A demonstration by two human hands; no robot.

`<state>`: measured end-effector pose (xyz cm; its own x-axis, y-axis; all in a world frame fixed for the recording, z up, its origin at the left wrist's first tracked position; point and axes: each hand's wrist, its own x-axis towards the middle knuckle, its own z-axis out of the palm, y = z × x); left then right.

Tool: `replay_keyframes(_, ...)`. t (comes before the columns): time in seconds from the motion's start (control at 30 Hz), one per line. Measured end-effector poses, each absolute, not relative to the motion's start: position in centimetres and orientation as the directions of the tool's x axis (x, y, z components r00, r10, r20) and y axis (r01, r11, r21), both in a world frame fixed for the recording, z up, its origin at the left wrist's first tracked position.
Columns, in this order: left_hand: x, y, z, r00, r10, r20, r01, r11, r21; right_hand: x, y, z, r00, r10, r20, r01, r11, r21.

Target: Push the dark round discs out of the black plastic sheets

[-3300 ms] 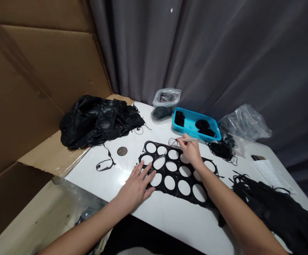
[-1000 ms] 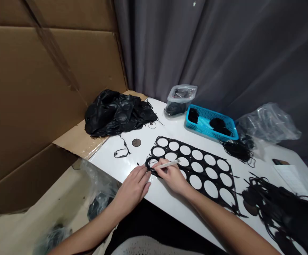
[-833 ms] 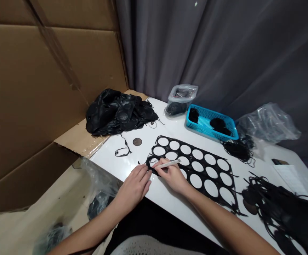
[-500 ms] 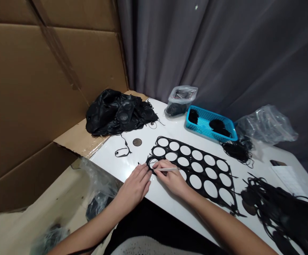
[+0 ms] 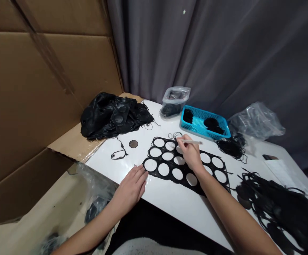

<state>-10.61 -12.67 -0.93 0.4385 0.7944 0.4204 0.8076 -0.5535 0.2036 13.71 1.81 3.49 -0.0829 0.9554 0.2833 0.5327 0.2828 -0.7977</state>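
Observation:
A black sheet point(image 5: 184, 170) with rows of large round holes lies on the white table. My left hand point(image 5: 133, 185) rests flat, fingers stretched out, its fingertips at the sheet's near left corner. Over the far edge of the sheet, my right hand point(image 5: 191, 153) pinches a slim white pen-like tool point(image 5: 193, 142); I cannot make out its tip. Thin black loops point(image 5: 175, 135) of cut material are by the right fingertips, just beyond the sheet. Part of the sheet is hidden under my right hand and forearm. A dark round disc point(image 5: 133, 144) lies left of the sheet.
A heap of black sheets point(image 5: 111, 117) sits at the back left by a cardboard wall point(image 5: 50, 81). Behind stand a clear plastic bag point(image 5: 174, 102) and a blue basket point(image 5: 200, 124) with black pieces. Black strips point(image 5: 281, 202) pile up at the right, near paper point(image 5: 281, 171).
My right hand has moved from the near left hole to the sheet's far edge, still with the white tool. Thin loops now lie there. My left hand stays at the corner.

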Motion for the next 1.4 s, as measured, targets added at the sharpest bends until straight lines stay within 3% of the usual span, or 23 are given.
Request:
replay_keyframes(0.17, -8.6, -12.7, 0.0, 0.451, 0.787, 0.421, 0.793, -0.57, 0.216, 14.4, -3.0, 2.8, -0.301, 0.953, 0.035, 0.484, 0.184, -0.855)
replay_keyframes(0.27, -7.0, -12.8, -0.1, 0.528, 0.757, 0.385, 0.749, -0.629, 0.209, 13.6, -5.7, 2.2, -0.405, 0.914, -0.025, 0.446, 0.173, -0.878)
replay_keyframes(0.73, -6.4, -13.0, -1.1, 0.525, 0.77, 0.363, 0.749, -0.62, 0.232, 13.4, -6.7, 1.4, -0.461, 0.887, 0.031, 0.405, 0.242, -0.882)
replay_keyframes(0.87, -6.4, -12.9, -1.0, 0.526, 0.771, 0.359, 0.748, -0.62, 0.235, 13.5, -7.3, 1.1, -0.502, 0.853, 0.146, 0.426, 0.39, -0.816)
replay_keyframes(1.0, -6.4, -12.8, -0.9, 0.532, 0.764, 0.365, 0.741, -0.628, 0.236, 13.3, -8.6, 0.0, -0.583, 0.757, 0.295, 0.432, 0.597, -0.676)
replay_keyframes(1.07, -6.4, -12.7, -1.0, 0.53, 0.765, 0.366, 0.737, -0.629, 0.246, 13.1, -8.6, -0.2, -0.591, 0.746, 0.306, 0.444, 0.618, -0.648)
replay_keyframes(1.17, -6.5, -12.6, -1.0, 0.532, 0.765, 0.363, 0.737, -0.63, 0.245, 13.3, -6.7, 0.6, -0.473, 0.844, 0.252, 0.469, 0.484, -0.738)
replay_keyframes(1.27, -6.8, -12.6, -0.9, 0.549, 0.754, 0.361, 0.732, -0.642, 0.229, 15.4, -3.1, 2.2, -0.201, 0.953, 0.228, 0.513, 0.3, -0.804)
replay_keyframes(1.4, -6.8, -12.3, -0.3, 0.549, 0.752, 0.363, 0.729, -0.644, 0.232, 19.6, 0.1, 3.4, 0.081, 0.968, 0.237, 0.564, 0.152, -0.812)
